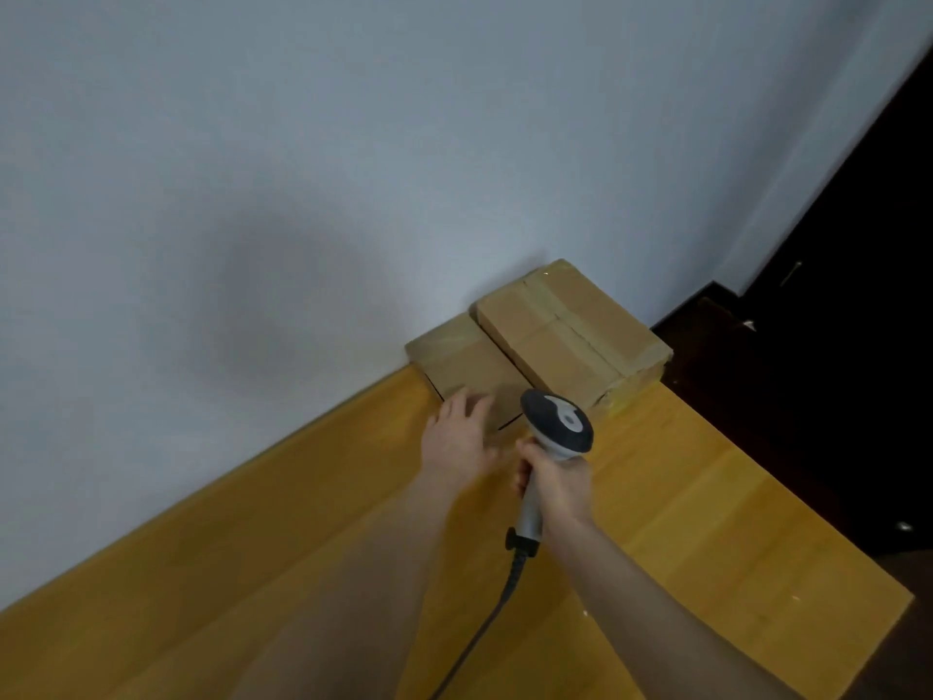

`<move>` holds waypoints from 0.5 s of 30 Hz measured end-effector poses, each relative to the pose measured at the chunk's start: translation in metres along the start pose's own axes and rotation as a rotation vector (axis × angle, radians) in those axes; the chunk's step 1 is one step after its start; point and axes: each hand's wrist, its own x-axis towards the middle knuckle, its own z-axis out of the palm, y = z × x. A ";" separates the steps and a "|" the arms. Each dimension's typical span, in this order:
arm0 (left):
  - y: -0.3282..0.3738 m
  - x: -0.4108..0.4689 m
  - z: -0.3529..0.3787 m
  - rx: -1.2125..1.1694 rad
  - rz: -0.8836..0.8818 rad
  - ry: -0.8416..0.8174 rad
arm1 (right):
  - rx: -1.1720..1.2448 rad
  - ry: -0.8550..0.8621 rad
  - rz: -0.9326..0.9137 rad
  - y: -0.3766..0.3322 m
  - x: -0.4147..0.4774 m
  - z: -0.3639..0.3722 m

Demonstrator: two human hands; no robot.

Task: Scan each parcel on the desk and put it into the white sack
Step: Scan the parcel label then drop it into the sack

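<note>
Left grip (pixel 462 437), fingers spread and empty, reaches for the low brown cardboard parcel (pixel 464 366) against the wall (pixel 303 144) on the yellow wooden surface (pixel 707 497); right grip (pixel 560 485) clasps a grey handheld scanner (pixel 555 421), best aimed squarely.

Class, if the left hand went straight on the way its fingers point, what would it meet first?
Probably the lower cardboard box, just ahead of the left hand; contact is unclear.
</note>
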 end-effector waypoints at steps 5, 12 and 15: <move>-0.010 0.006 0.012 0.107 0.015 -0.030 | -0.021 0.020 -0.010 0.002 0.010 -0.002; -0.088 -0.057 0.009 -0.048 0.183 0.071 | -0.014 -0.096 0.021 -0.009 0.016 0.012; -0.096 -0.051 0.000 -0.297 -0.076 0.155 | -0.022 -0.181 0.072 -0.006 0.018 0.022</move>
